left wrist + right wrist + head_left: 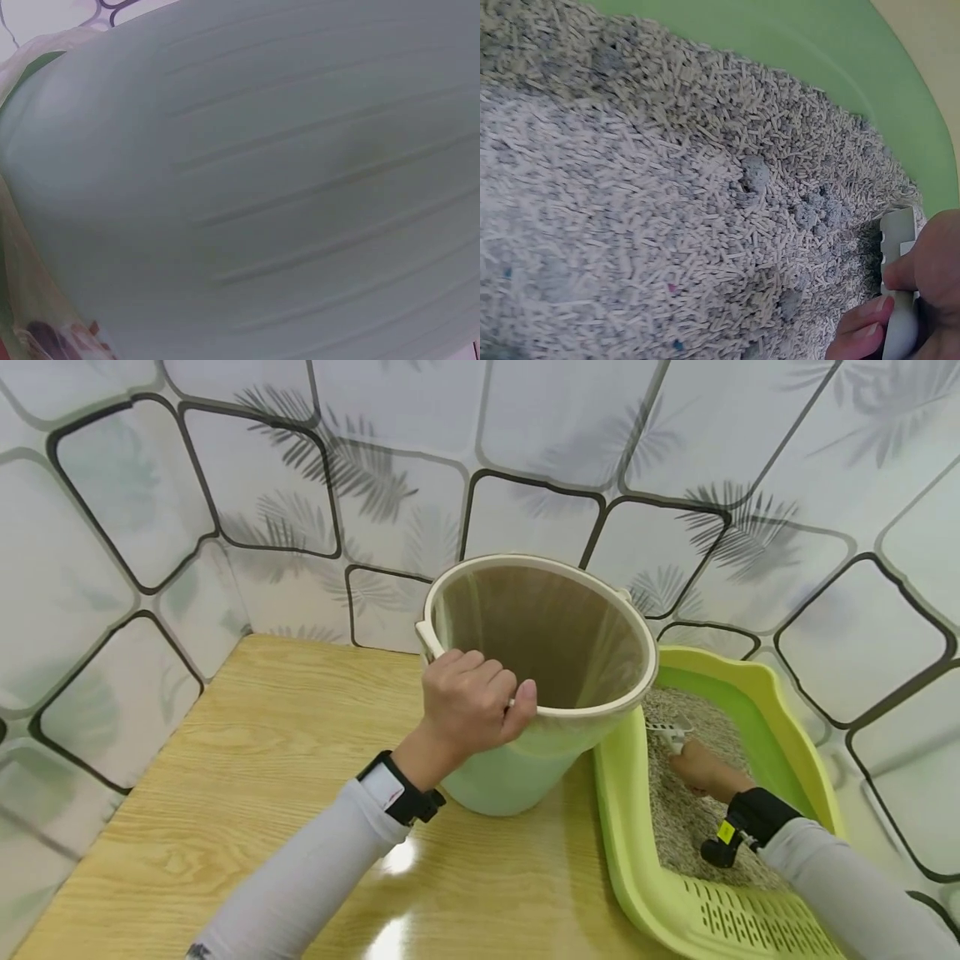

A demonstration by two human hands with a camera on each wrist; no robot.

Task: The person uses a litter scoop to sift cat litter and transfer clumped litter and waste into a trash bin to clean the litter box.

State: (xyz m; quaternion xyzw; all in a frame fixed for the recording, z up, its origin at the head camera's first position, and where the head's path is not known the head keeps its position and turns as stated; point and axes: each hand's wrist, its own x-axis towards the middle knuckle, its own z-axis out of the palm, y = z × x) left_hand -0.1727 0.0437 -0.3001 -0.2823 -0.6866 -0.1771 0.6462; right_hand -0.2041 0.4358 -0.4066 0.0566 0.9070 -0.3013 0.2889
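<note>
My left hand (476,697) grips the near-left rim of a pale green trash bin (510,777) with a white rim and a thin liner. The bin leans toward the right, and its ribbed side fills the left wrist view. My right hand (707,770) holds a light-coloured litter scoop (672,739) by its handle, inside a green litter box (626,852). In the right wrist view the scoop (901,322) sits in the cat litter (667,195) near the wall. Several grey clumps (755,172) lie in the litter. Most of the scoop's head is hidden there.
The bin and litter box stand on a wood-grain surface (247,777). Patterned walls (405,518) rise behind and on both sides. A slotted ledge (750,914) forms the box's near end. The bin's right side overhangs the box's left edge.
</note>
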